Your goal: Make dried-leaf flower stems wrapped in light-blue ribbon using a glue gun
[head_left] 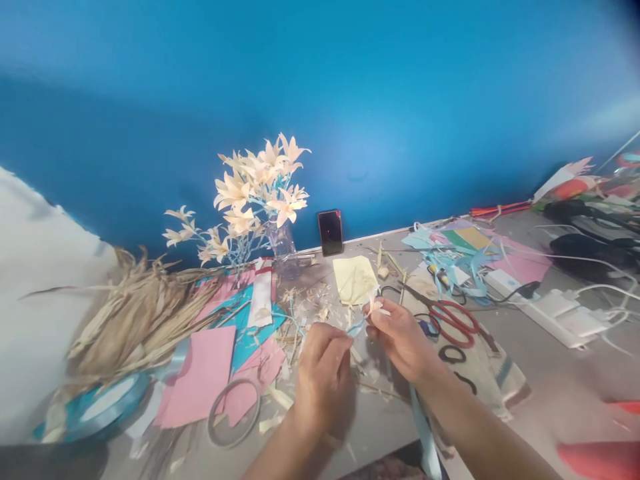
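Observation:
My right hand (400, 337) pinches a small cream flower (376, 307) at its base, petals pointing up. Close beside it, my left hand (324, 363) is closed on a light blue ribbon (356, 327), which runs across to the flower's stem. A length of light blue ribbon also hangs below my right wrist. Just beyond the hands lies a pale yellow paper sheet (354, 277). Red-handled scissors (453, 323) rest to the right of my right hand. Finished-looking cream flowers (260, 180) on blue stems stand in a clear vase (283, 248) by the wall.
Dried husks (120, 320) are heaped at left, near a blue ribbon roll (107, 400), pink paper (205, 377) and a tape ring (210, 427). A phone (331, 233) leans on the blue wall. A white power strip (540, 310) with cables lies right. Scraps litter the middle.

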Demonstrator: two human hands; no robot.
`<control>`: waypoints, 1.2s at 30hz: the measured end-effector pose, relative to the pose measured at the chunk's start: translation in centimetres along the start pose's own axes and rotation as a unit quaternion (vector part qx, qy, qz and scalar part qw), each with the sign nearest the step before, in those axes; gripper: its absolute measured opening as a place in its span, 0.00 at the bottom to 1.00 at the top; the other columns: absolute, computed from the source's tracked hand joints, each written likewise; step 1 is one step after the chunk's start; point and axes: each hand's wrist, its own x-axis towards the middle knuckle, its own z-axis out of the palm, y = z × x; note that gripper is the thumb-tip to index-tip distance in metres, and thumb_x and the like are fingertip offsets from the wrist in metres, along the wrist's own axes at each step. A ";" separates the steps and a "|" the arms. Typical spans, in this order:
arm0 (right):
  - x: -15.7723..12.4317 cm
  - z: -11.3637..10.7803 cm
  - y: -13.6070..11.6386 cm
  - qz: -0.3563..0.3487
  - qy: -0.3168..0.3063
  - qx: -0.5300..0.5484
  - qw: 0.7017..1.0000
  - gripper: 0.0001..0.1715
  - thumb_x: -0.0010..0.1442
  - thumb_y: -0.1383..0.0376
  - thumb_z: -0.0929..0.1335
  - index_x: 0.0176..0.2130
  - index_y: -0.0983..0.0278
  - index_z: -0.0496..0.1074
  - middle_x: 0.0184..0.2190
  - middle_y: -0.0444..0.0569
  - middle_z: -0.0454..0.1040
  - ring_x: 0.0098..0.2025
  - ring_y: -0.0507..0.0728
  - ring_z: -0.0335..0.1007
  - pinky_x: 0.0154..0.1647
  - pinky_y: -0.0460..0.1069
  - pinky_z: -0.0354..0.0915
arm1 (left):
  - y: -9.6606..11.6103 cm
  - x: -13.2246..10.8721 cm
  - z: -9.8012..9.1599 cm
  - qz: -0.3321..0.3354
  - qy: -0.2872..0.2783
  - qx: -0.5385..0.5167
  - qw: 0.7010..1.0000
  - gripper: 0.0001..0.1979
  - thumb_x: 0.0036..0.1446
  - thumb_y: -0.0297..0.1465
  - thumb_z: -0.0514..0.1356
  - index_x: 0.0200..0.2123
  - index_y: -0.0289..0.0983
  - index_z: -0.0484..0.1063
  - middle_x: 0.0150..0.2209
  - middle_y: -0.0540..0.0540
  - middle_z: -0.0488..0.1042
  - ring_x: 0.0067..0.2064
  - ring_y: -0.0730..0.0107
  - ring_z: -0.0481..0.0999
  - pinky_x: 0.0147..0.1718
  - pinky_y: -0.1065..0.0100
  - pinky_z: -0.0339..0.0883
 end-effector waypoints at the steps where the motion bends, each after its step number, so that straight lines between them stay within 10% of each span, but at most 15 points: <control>1: 0.0 0.1 -0.1 0.003 0.011 0.012 1.000 0.22 0.43 0.53 0.81 0.31 0.64 0.75 0.26 0.42 0.66 0.27 0.48 0.54 0.27 0.44 0.56 | 0.0 0.0 0.0 -0.008 0.000 -0.010 1.000 0.13 0.58 0.14 0.56 0.34 0.38 0.72 0.32 0.47 0.73 0.35 0.69 0.73 0.33 0.70 0.68; 10: -0.1 -0.7 -0.6 -0.017 -0.019 0.007 1.000 0.20 0.45 0.53 0.81 0.32 0.64 0.79 0.30 0.45 0.68 0.30 0.50 0.58 0.30 0.45 0.59 | 0.8 0.4 -0.5 -0.169 -0.013 -0.143 0.975 0.10 0.57 0.19 0.59 0.29 0.37 0.74 0.28 0.50 0.73 0.32 0.73 0.73 0.31 0.73 0.65; 15: 0.0 -1.2 -1.2 -0.039 -0.094 -0.027 0.994 0.19 0.48 0.52 0.79 0.34 0.62 0.79 0.35 0.47 0.68 0.31 0.51 0.58 0.31 0.47 0.59 | 1.2 0.6 -0.8 -0.432 -0.047 -0.286 0.854 0.03 0.54 0.29 0.64 0.34 0.38 0.74 0.28 0.52 0.71 0.26 0.75 0.68 0.26 0.72 0.61; 19: 0.1 -1.5 -1.6 -0.043 -0.142 -0.052 0.988 0.17 0.50 0.52 0.79 0.33 0.61 0.78 0.35 0.47 0.66 0.33 0.52 0.58 0.33 0.48 0.58 | 1.2 0.9 -0.8 -0.509 -0.117 -0.375 0.766 0.09 0.52 0.34 0.65 0.35 0.36 0.74 0.25 0.53 0.69 0.24 0.75 0.67 0.26 0.72 0.60; 29: -0.1 -2.0 -1.1 -0.059 -0.106 -0.091 0.988 0.18 0.52 0.53 0.78 0.36 0.61 0.77 0.34 0.46 0.69 0.32 0.53 0.60 0.34 0.47 0.59 | 1.8 0.8 -1.0 -0.395 -0.076 -0.194 0.895 0.05 0.57 0.31 0.60 0.29 0.38 0.74 0.29 0.51 0.70 0.31 0.70 0.67 0.32 0.69 0.59; 36: -0.3 -1.8 -1.2 -0.059 -0.055 -0.086 0.993 0.18 0.48 0.56 0.79 0.33 0.63 0.76 0.29 0.44 0.67 0.30 0.52 0.57 0.31 0.47 0.55 | 1.8 1.2 -0.8 -0.415 -0.101 -0.205 0.881 0.06 0.55 0.32 0.61 0.28 0.38 0.75 0.28 0.50 0.72 0.31 0.68 0.68 0.33 0.68 0.59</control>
